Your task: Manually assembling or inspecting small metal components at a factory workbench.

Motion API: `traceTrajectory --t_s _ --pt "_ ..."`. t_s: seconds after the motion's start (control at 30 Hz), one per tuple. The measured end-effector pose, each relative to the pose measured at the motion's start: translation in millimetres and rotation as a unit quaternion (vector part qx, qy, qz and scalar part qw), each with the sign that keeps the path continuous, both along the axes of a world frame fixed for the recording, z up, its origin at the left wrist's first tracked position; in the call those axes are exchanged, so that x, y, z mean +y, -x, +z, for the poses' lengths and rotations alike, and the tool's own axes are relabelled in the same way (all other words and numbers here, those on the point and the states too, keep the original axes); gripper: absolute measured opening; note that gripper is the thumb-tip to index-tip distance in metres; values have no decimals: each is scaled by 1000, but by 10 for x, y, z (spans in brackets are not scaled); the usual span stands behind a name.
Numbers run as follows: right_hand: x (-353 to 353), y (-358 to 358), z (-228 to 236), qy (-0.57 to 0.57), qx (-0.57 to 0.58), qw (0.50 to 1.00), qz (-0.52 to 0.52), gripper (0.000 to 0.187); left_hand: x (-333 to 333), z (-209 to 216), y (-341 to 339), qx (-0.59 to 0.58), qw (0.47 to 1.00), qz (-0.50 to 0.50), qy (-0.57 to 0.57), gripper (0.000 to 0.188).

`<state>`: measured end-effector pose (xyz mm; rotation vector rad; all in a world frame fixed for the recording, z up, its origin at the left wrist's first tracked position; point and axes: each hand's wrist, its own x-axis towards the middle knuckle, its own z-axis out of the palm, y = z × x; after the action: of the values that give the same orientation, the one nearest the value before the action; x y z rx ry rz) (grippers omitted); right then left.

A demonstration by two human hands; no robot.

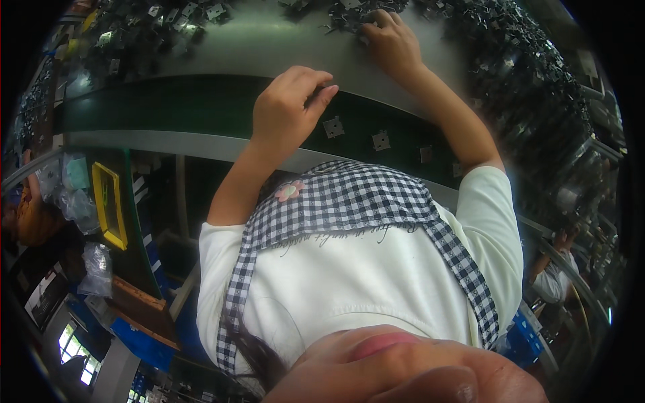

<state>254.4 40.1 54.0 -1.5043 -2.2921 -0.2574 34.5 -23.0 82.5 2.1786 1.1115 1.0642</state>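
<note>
My left hand (287, 107) hovers over the green belt, fingers curled and thumb close to the forefinger. Whatever lies between those tips is too small and dark to make out. Farther off and to the right, my right hand (393, 47) reaches to the edge of a heap of small metal parts (348, 17), its fingers bent together and the tips partly hidden. On the green belt (195, 101), several small square metal plates with holes lie spaced out in a row, among them one plate (333, 127) near my left hand and another plate (381, 140) to its right.
A smooth metal tabletop (269, 47) lies beyond the belt, with a large pile of metal parts (524, 74) along the right and more loose parts (178, 23) at the far left. A pale rail (181, 141) edges the belt. A yellow frame (109, 205) stands at the left.
</note>
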Motion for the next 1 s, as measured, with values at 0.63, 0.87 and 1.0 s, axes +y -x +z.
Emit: traceTrajectory --t_s 0.63,0.87,1.0 --pt "-689 483 505 43 136 936 320 36 -175 -60 194 -323 882 -29 343 26" --pt "-596 696 247 561 661 498 24 24 -228 -132 231 -79 995 51 22 22" --pt "-655 750 222 615 649 446 48 28 -216 -148 311 -6 998 12 -69 24"
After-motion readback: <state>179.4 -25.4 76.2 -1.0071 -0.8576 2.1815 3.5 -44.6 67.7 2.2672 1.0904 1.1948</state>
